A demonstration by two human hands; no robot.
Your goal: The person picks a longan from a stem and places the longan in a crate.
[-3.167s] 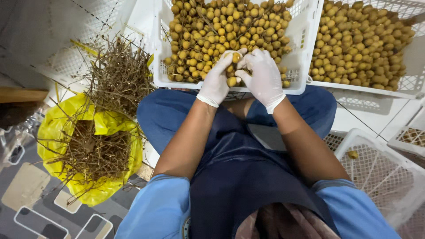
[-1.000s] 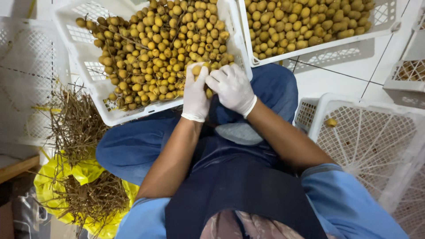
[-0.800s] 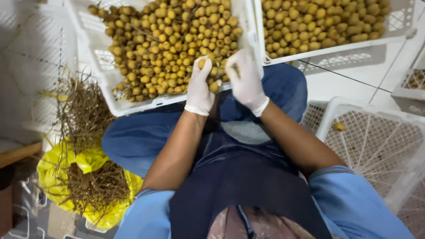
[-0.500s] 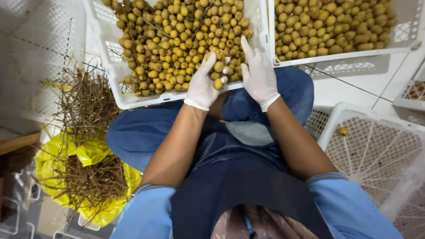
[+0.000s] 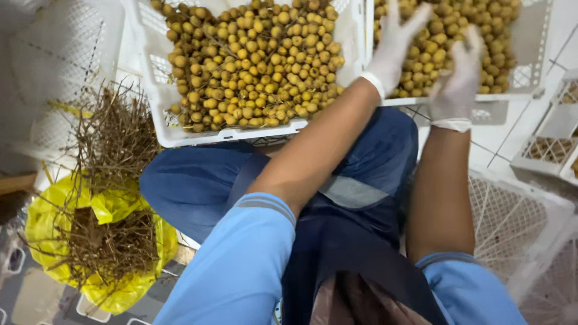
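Left hand point(image 5: 394, 42): gloved, fingers spread wide over the right crate point(image 5: 530, 78) at 1 o'clock; keep it hovering loose above the yellow fruits point(image 5: 457, 24).
Right hand point(image 5: 457, 84): gloved, blurred; you cannot tell its grip. Steady it at the near rim.
Left crate point(image 5: 162, 129): full, 12 o'clock.
Twig pile point(image 5: 108, 241): 8 o'clock.

- One camera only, worn on the person's head, pointing steeply down over their lap.
- It sits close: the forearms, white crates point(image 5: 159, 96) and yellow bag point(image 5: 120, 210) beside the knees fill the view.
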